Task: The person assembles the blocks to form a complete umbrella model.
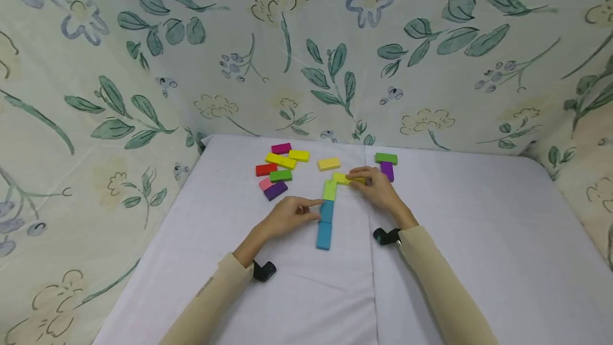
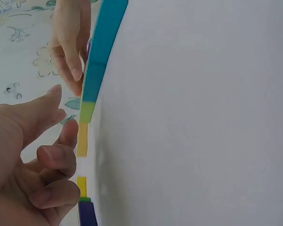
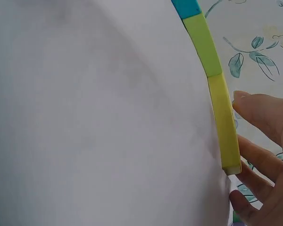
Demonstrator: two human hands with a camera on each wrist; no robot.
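Two blue blocks (image 1: pixel 324 236) and a lime green block (image 1: pixel 329 190) lie end to end in a row on the white cloth. At the row's far end a yellow block (image 3: pixel 223 125) meets the lime block at an angle, pointing right. My right hand (image 1: pixel 375 188) pinches this yellow block, thumb at its upper edge and fingers behind it in the right wrist view. My left hand (image 1: pixel 289 216) is beside the row's left side, index fingertip and thumb tip right at the blue blocks and other fingers loosely bent.
Left of the row lies a loose group of several blocks, including a red block (image 1: pixel 266 170) and a dark purple block (image 1: pixel 275 190). A pale yellow block (image 1: pixel 329 164) lies behind the row. A green block (image 1: pixel 386 158) and a purple block (image 1: pixel 387 171) are beyond my right hand. Floral cloth (image 1: pixel 287 95) hangs behind.
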